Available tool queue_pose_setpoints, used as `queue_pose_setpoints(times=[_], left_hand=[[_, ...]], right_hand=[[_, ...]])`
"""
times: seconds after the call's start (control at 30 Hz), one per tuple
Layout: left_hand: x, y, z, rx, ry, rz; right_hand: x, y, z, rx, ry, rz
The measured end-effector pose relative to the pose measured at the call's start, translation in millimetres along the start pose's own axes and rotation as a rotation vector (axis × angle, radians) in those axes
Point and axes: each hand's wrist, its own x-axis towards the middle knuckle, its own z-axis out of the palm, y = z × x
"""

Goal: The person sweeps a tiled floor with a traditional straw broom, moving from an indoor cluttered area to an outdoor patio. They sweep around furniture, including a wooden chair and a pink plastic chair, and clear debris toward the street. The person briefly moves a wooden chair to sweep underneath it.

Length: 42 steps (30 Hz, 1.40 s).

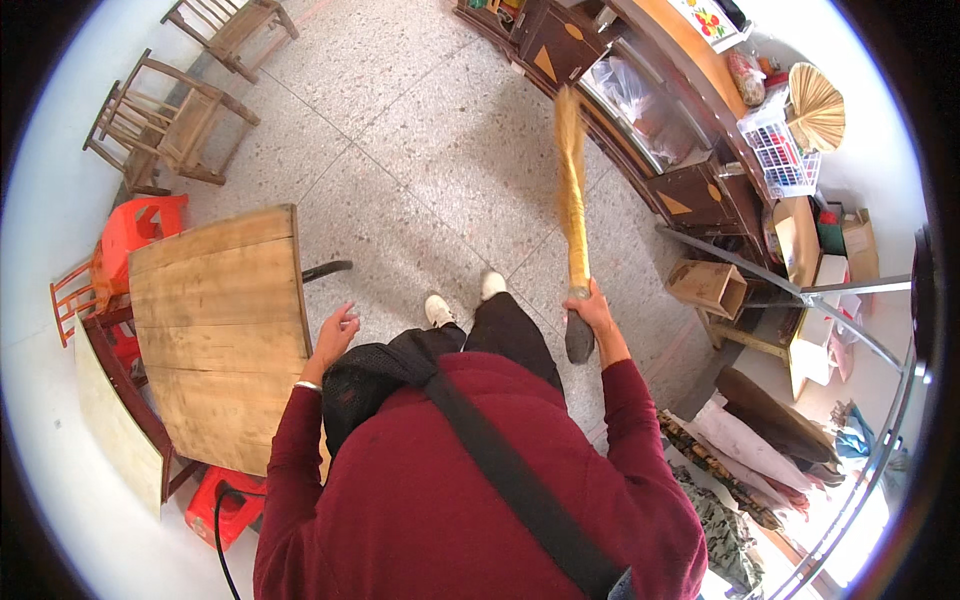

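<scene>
In my right hand [594,312] is a broom [575,205], with the fingers wrapped round its lower grip. Its yellow handle and straw-coloured bristles point away from me, toward the cabinet side, and the bristle end looks slightly blurred. The dark grey butt of the handle sticks out below my fist. My left hand [336,330] hangs beside the right edge of the wooden table [220,330], with nothing in it and its fingers loosely bent and apart. Speckled tile floor [400,130] lies under my white shoes.
Wooden chairs [185,125] stand along the left wall, near red plastic stools [140,228]. A dark cabinet [700,185] runs along the right, with a basket [780,150] and a fan [815,105] on top. A cardboard box [707,287], metal rack and hanging clothes are at right.
</scene>
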Motion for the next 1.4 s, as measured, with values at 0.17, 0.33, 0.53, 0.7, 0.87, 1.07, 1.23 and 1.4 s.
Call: queue_pose_setpoints(times=[0.17,0.33,0.53,0.7,0.87,1.07,1.23,1.4], left_hand=[[43,-2,-8,-0.072,-0.019,-0.011],[80,12,-29,-0.073,-0.032,-0.053],[136,47,-87,-0.173,0.065,-0.117],[191,126,-125,-0.227,0.063,-0.117],[238,157,-150,-0.243,0.102,-0.150],[290,175,-187,-0.138,0.030,-0.160],[338,191,-238,-0.120,0.024,-0.143],[392,183,-302,-0.037,-0.021,-0.082]], right_hand=[[15,-55,8,0.186,0.070,0.402],[131,-59,64,0.399,0.016,0.532],[226,-171,175,0.643,-0.264,0.584],[261,-280,224,0.498,-0.158,0.385],[289,-335,242,0.368,-0.209,0.405],[293,-400,170,0.101,-0.322,0.262],[300,-368,151,-0.258,-0.155,0.136],[358,-348,189,-0.402,-0.092,0.289]])
